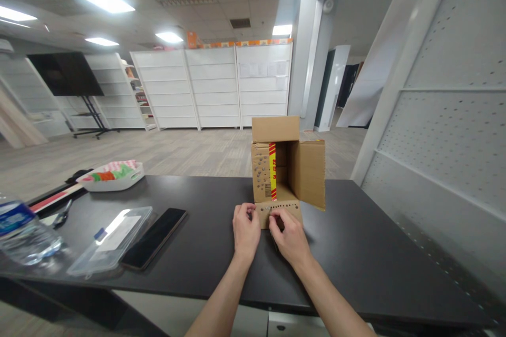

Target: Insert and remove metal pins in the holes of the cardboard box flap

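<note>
An open cardboard box (pixel 293 168) lies on its side on the dark table, its opening facing me. Its lower flap (pixel 292 205) reaches toward me and carries a row of small dark dots or holes. More small round grey marks dot the left flap (pixel 261 171), beside a yellow and red tape strip (pixel 272 171). My left hand (pixel 246 231) is closed at the lower flap's left edge, fingers curled against it. Over the middle of that flap, my right hand (pixel 290 237) is pinched with thumb and fingertips together; anything between them is too small to make out.
Left of my hands lie a black phone (pixel 154 238) and a clear plastic case (pixel 113 239). A water bottle (pixel 27 231) and a white tray (pixel 114 184) with colourful contents are farther left. A white perforated panel (pixel 446 131) borders the table's right side.
</note>
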Demonstrator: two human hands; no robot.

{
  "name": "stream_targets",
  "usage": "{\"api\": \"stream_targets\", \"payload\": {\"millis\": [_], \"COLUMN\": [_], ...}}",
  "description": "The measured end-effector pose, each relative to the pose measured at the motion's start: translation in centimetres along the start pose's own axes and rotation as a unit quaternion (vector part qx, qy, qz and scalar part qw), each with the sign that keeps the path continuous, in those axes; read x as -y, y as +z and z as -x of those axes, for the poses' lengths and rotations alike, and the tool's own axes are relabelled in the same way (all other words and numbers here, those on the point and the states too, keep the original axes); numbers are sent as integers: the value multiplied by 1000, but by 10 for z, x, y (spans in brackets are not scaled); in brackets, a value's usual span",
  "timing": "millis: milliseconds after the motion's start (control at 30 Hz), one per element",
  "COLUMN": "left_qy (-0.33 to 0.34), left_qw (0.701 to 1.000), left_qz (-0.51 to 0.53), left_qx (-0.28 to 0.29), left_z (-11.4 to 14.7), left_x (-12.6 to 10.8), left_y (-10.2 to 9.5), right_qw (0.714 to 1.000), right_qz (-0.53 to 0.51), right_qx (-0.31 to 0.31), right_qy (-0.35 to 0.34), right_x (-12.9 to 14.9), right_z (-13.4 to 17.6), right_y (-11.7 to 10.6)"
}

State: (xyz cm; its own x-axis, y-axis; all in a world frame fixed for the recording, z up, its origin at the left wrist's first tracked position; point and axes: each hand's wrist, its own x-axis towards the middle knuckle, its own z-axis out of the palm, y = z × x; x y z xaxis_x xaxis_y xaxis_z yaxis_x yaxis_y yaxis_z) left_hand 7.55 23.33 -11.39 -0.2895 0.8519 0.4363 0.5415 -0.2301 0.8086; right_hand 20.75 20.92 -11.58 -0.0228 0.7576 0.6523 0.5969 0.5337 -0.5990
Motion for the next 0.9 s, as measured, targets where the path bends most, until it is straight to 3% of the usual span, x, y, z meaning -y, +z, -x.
{"api": "stream_targets", "payload": {"millis": [500,900], "left_qy": [-1,3], "left_qw": [1000,1000], "left_qz": [-2,-9], "left_qx": [7,5], "left_z": [0,1], "left_x": [-2,-3], "left_y": [-1,-1], "right_qw": [999,998], "right_qz": [21,3], "right_qx": [14,-20], "right_qy": [24,53], "right_x": [-3,-5], "right_z": [-1,3], "right_y": [1,-4]}}
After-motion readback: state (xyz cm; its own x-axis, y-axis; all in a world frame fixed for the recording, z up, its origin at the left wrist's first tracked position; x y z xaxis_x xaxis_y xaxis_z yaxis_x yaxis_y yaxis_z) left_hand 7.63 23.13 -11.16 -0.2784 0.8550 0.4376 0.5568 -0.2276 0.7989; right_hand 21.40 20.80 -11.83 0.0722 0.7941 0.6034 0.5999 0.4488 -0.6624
